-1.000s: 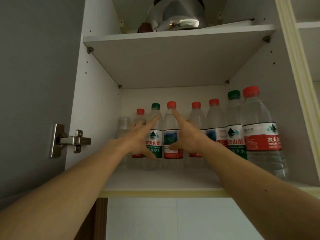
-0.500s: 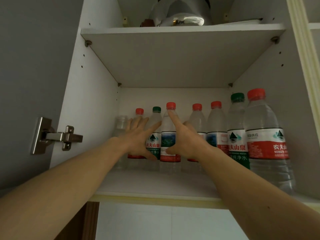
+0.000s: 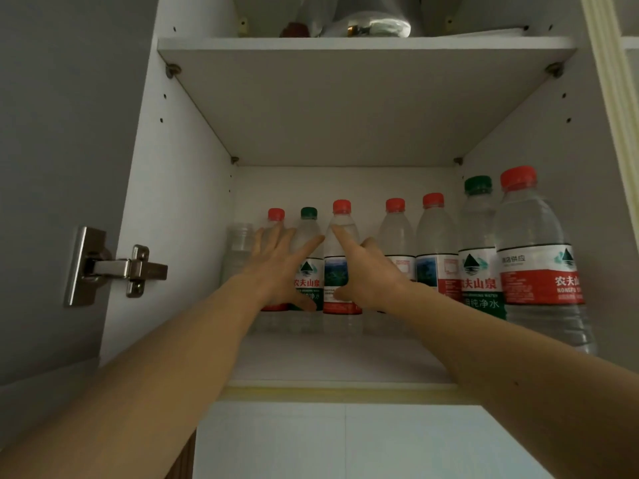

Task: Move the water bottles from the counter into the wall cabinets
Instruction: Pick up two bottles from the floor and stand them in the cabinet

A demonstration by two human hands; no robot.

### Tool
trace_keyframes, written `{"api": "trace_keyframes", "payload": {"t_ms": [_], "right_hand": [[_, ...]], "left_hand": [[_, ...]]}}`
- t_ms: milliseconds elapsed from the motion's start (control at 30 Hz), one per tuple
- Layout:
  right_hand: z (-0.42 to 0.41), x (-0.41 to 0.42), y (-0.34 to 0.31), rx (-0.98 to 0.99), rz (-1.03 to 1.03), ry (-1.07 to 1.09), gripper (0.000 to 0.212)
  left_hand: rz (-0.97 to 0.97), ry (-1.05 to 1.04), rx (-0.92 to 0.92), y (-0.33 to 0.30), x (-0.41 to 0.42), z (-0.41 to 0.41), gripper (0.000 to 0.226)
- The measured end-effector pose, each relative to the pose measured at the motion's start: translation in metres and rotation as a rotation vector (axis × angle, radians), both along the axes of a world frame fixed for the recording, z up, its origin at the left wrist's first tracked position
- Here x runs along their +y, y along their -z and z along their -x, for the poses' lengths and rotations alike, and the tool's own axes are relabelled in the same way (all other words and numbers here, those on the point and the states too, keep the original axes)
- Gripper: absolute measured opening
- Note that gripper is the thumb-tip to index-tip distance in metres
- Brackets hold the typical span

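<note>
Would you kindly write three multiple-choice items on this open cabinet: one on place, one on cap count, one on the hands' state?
1. Where do the clear plastic water bottles stand?
A. lower white cabinet shelf
B. upper shelf
C. counter

2. How many green caps show?
A. one
B. two
C. four

3. How are the left hand and right hand?
A. fists
B. lifting a bottle
C. fingers straight against bottles

Answers: 1 A, they line the lower shelf; 2 B, two green among red caps; 3 C, both hands lie flat against the row.
</note>
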State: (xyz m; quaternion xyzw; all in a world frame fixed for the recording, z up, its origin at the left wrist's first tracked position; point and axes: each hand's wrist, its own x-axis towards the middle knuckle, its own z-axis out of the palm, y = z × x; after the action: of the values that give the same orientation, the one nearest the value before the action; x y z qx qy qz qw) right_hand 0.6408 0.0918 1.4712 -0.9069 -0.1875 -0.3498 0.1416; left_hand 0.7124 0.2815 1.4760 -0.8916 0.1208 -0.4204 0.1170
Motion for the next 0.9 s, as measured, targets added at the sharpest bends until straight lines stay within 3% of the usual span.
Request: {"api": "trace_keyframes", "payload": {"t_ms": [100,233,400,600,900], "right_hand": [[-0.004,0.003,-0.002,-0.04,0.124,0.092,0.114],[-0.01,0.001,-0.01,-0.275,0.428,0.362,0.129],[-0.017,-0.003,-0.013,-0.247,0.546,0.412,0.151],[-0.023,-0.004,-0.012,-0.249,0.586,0.449,0.15],[-0.036,-0.002,-0.005,-0.327,0.699,0.559,0.136]], "left_hand": [[-0.011,-0.031,-0.004,0.0,-0.001,-0.002,0.135],[-0.01,-0.013,0.017,-0.002,0.001,-0.001,0.135],[-0.007,0.039,0.018,-0.001,0.006,0.001,0.139],[-0.045,-0.012,0.022,0.0,0.005,0.008,0.149],[-0.093,-0.125,-0.027,0.004,-0.002,0.003,0.145]]}}
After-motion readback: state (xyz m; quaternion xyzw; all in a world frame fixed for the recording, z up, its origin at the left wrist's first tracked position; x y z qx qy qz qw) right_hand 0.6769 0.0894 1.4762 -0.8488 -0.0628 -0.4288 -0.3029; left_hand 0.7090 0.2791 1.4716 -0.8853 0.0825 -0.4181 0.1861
